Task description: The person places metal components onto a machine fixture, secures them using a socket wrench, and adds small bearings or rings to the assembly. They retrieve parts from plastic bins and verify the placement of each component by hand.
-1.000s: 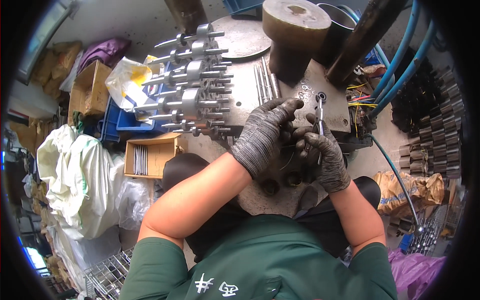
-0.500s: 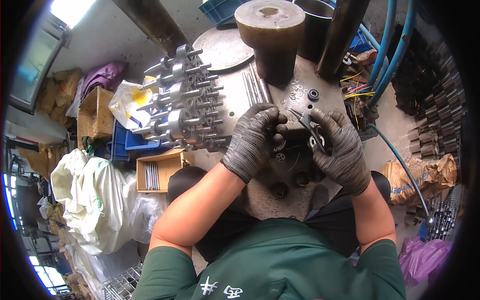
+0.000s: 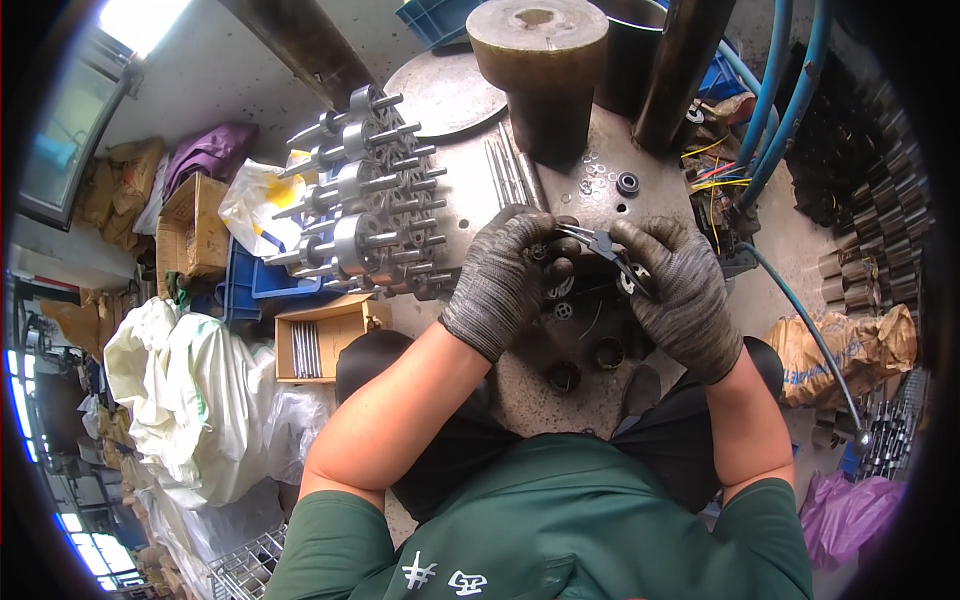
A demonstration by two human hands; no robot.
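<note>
My gloved right hand (image 3: 682, 290) is closed around a pair of thin-nosed pliers (image 3: 601, 243). The tips reach leftward to the fingertips of my gloved left hand (image 3: 505, 275). Those left fingers are curled around a small dark round part (image 3: 540, 252), mostly hidden by the glove. Just beyond the pliers, a black-and-silver bearing (image 3: 627, 184) lies on the metal table. Several thin metal rings (image 3: 592, 172) are scattered beside it. Slim metal rods (image 3: 508, 175) lie side by side past my left hand.
Several steel shafts with thick cylindrical cores (image 3: 358, 187) stand stacked at the left. A heavy round-topped metal post (image 3: 540, 40) rises at the back. Blue hoses (image 3: 790, 100) hang at the right. An open carton of rods (image 3: 308, 345) sits left of my knee.
The plier tips have swung left and come to the left fingertips, where a gap showed before. My left hand has barely moved.
</note>
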